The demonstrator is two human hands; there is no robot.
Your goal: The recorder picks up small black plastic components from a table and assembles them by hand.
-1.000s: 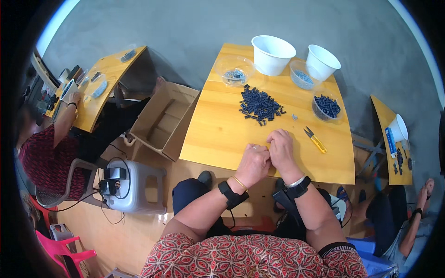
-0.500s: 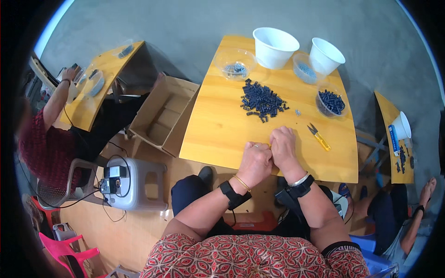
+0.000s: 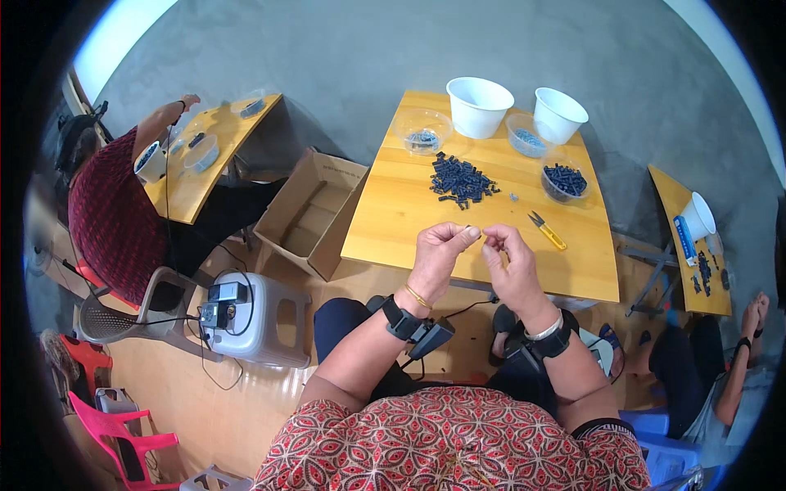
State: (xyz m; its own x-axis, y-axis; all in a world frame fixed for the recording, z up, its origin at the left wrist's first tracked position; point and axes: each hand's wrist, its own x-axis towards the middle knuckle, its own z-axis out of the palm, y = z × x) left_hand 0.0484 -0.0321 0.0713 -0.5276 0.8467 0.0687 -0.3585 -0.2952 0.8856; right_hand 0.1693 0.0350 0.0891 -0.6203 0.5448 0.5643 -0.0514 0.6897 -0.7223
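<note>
My left hand (image 3: 436, 260) is over the table's near edge, thumb and forefinger pinched together; anything between them is too small to make out. Close beside it, my right hand (image 3: 516, 268) has its fingers curled and its thumb tip near the forefinger, its contents also unclear. A narrow gap separates the two sets of fingertips. Beyond them a pile of small dark-blue plastic pieces (image 3: 460, 180) lies on the yellow wooden table (image 3: 393, 233). Yellow-handled thread snips (image 3: 549, 232) lie to the right. A tiny pale piece (image 3: 513, 197) rests beside the pile.
Along the far side stand two white buckets (image 3: 479, 106) and clear tubs, one tub (image 3: 565, 180) holding dark pieces. An open cardboard box (image 3: 315, 213) is left of the table. Co-workers sit at a left table (image 3: 188, 192) and a right table (image 3: 673, 195). A grey stool (image 3: 266, 327) carries black devices.
My hands, pressed together before, have come slightly apart at the fingertips. The whole view has shifted. At the left table, the co-worker's arm now reaches farther out.
</note>
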